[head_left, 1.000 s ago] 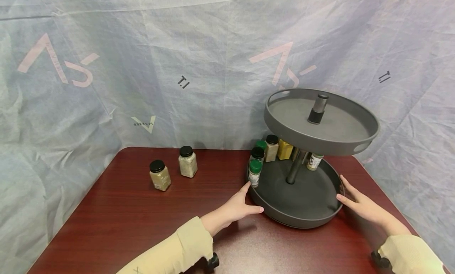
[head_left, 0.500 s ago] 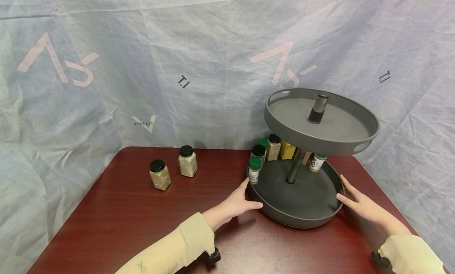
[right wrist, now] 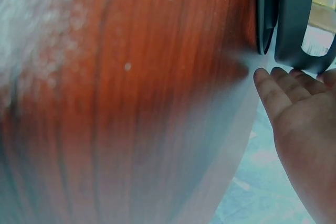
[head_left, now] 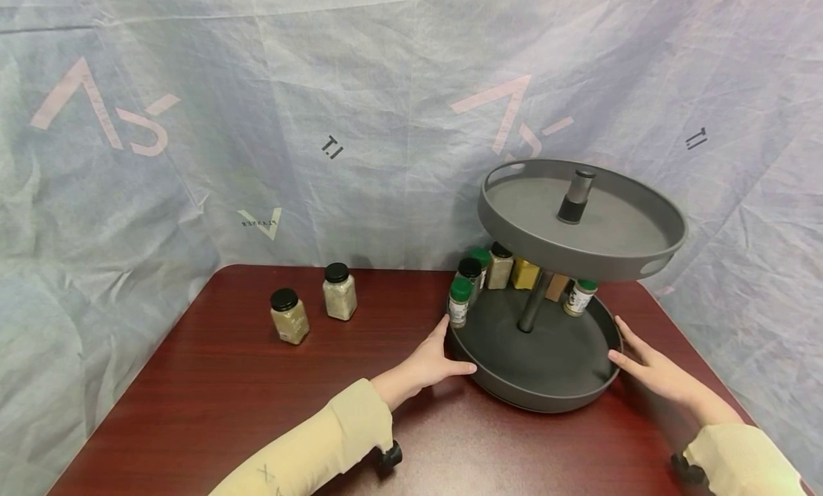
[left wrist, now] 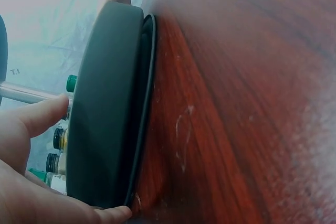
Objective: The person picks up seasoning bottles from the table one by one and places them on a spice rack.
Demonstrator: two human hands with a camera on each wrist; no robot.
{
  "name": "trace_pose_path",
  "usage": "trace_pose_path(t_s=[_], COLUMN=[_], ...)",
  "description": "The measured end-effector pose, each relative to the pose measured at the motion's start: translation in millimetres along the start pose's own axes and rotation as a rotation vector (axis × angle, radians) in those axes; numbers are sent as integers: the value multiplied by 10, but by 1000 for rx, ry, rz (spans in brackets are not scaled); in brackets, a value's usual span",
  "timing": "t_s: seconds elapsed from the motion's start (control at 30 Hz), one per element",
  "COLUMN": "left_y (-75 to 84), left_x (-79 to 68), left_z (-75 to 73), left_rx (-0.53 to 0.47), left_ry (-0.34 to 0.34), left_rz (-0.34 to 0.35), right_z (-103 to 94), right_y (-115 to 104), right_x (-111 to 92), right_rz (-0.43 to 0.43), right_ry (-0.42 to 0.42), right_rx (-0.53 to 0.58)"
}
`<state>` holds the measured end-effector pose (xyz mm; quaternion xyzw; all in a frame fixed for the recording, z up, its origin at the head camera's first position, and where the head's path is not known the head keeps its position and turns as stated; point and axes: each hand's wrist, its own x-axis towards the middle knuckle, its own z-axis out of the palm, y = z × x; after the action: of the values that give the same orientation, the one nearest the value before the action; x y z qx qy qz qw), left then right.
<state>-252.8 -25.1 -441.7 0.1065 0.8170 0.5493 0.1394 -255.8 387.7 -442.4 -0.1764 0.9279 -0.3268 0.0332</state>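
Observation:
A dark grey two-tier turntable (head_left: 534,403) stands on the table's right side. My left hand (head_left: 427,360) touches the left side of its lower tray's rim, thumb and fingers spread; the left wrist view shows the thumb (left wrist: 47,114) at the rim. Against the right side rests my right hand (head_left: 662,371), fingers extended, thumb at the rim. Several spice jars stand in the lower tray: a green-capped jar (head_left: 459,306) near my left fingertips, a black-capped pale jar (head_left: 499,269), a yellow jar (head_left: 524,273) and another green-capped jar (head_left: 579,299). The upper tier partly hides the back ones.
Two black-capped spice jars, one greenish-tan (head_left: 291,321) and one paler (head_left: 339,296), stand apart on the dark red table (head_left: 212,382), left of the turntable. A grey cloth (head_left: 386,124) hangs behind the table.
The lower tray's jars have shifted round clockwise seen from above: the left ones backward, the back ones rightward. My left hand slid slightly away from me along the rim; my right hand kept its place.

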Motion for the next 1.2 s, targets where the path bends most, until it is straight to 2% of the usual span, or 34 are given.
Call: trace_pose_path(t_s=[0.47,0.8,1.2], left_y=[-24,-24,-19], left_x=[92,159,245], left_z=[-21,-61,-156], left_rx=[-1,6,36], left_ry=[-2,-8,-68], left_rz=[0,16,3], right_z=[13,15,-10], right_y=[8,28,18], right_x=[-7,3,21], right_rz=[21,-1,-19], right_ry=[-1,0,-3], right_rx=[-1,6,13])
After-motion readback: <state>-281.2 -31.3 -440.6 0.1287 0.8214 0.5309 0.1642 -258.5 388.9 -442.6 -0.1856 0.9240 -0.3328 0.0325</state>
